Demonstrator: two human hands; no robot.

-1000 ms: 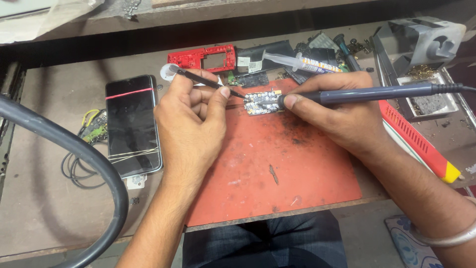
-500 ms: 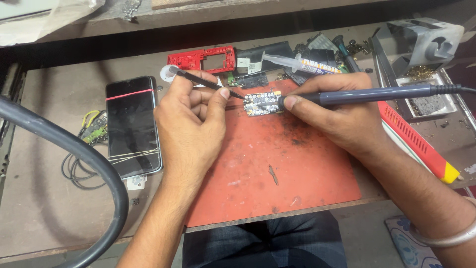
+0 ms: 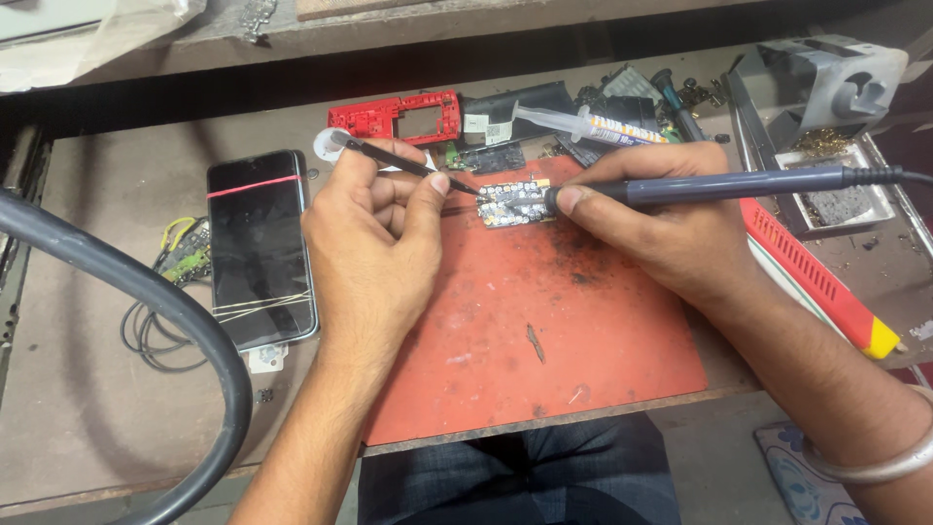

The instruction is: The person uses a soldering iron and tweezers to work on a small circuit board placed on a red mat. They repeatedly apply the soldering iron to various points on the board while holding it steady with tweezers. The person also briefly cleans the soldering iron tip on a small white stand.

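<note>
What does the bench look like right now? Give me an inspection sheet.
Surface: red mat, scuffed, on a brown bench.
Job's things: small circuit board at the mat's far edge; tweezers; soldering iron.
Clutter: phone with bands around it, red frame, syringe, red-and-yellow tool, iron stand.
Grippers: left hand holds the tweezers to the board; right hand holds the soldering iron, tip at the board.
Cables: thick grey hose; thin black wires.
Surroundings: shelf edge above; person's lap below.
</note>
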